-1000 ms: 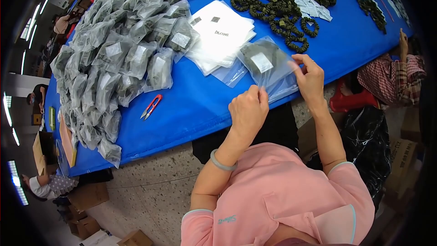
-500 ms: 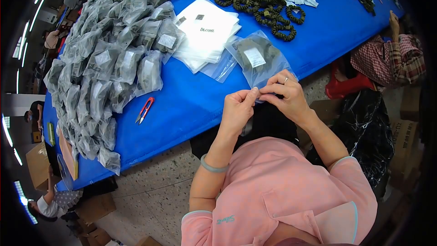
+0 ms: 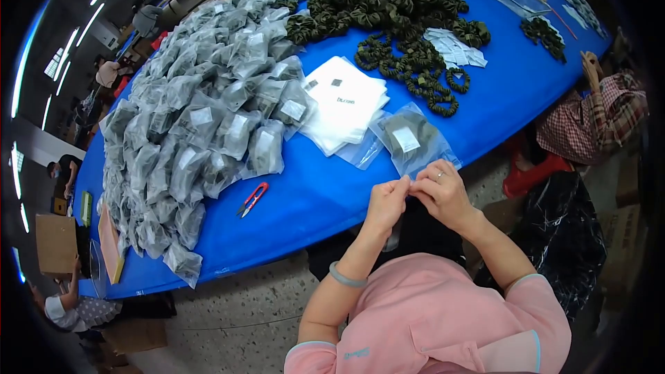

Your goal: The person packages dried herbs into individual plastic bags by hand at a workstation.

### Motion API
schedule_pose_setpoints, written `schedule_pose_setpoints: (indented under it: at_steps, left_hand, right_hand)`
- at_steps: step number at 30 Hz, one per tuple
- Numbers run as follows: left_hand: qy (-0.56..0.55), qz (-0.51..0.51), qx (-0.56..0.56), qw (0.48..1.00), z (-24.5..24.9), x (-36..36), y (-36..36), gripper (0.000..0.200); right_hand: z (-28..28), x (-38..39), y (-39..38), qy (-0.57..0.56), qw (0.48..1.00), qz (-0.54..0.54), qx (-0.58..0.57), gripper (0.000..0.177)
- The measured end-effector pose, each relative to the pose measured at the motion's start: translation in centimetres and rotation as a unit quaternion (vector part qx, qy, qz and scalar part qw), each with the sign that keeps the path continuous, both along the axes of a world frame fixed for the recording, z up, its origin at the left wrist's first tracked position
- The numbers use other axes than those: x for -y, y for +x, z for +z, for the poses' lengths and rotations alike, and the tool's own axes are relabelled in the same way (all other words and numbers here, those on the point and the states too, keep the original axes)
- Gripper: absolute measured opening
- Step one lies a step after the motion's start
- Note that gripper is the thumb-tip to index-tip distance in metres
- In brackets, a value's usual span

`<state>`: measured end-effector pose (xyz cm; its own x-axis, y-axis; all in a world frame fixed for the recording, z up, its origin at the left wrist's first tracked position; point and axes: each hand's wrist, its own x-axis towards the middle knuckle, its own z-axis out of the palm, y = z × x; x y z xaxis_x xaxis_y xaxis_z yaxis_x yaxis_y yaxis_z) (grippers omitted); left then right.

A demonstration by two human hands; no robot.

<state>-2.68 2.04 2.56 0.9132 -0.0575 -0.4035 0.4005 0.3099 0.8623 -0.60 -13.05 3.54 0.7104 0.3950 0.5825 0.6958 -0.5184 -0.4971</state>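
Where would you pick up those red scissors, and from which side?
Probably by the red handles, from above and the right: the scissors lie flat, blades pointing toward the table's near edge, and bagged items crowd the left.

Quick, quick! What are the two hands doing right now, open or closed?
Left hand: closed, fingertips pinching the near edge of the clear bag.
Right hand: closed, pinching that same edge, right beside the left fingertips.
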Motion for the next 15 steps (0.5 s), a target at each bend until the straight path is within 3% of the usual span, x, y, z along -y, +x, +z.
schedule_pose_setpoints:
  at_steps: [1,3,5,6,8,11,13,14,15]
  left_hand:
    - [-0.003,-0.002,-0.010,1.000,0.0,0.1,0.0,0.033]
    - [0.026,-0.001,-0.005,1.000,-0.5,0.1,0.1,0.034]
    - [0.024,-0.015,-0.013,1.000,-0.1,0.0,0.0,0.034]
    - [0.024,-0.017,-0.007,1.000,0.0,-0.2,-0.2,0.036]
    - [0.054,-0.036,-0.005,0.998,0.1,-0.9,-0.4,0.035]
    - [0.145,-0.069,0.015,0.987,0.2,-1.7,-0.3,0.033]
    - [0.326,-0.023,0.192,0.925,-0.9,-3.0,0.1,0.023]
    - [0.327,-0.029,0.187,0.926,-1.1,-3.3,0.2,0.023]
    - [0.451,-0.023,0.285,0.845,-1.2,-3.7,0.6,0.030]
  right_hand:
    - [-0.3,0.7,-0.8,0.018,0.998,0.005,-0.063,0.012]
    - [1.3,3.7,-1.2,0.170,0.962,0.007,-0.213,0.008]
    - [2.7,11.6,-1.6,0.349,0.881,-0.145,-0.283,0.004]
    - [3.4,11.3,-2.3,0.346,0.880,-0.154,-0.285,0.004]
    - [2.7,23.3,-5.5,0.222,0.907,-0.264,-0.243,0.004]
    - [2.8,34.3,-13.3,0.019,0.897,-0.409,-0.166,0.011]
    - [4.6,35.1,-12.4,-0.118,0.859,-0.485,-0.111,0.016]
    - [5.7,33.1,-9.9,-0.185,0.831,-0.518,-0.090,0.018]
    - [6.1,31.9,-10.1,-0.250,0.797,-0.546,-0.068,0.021]
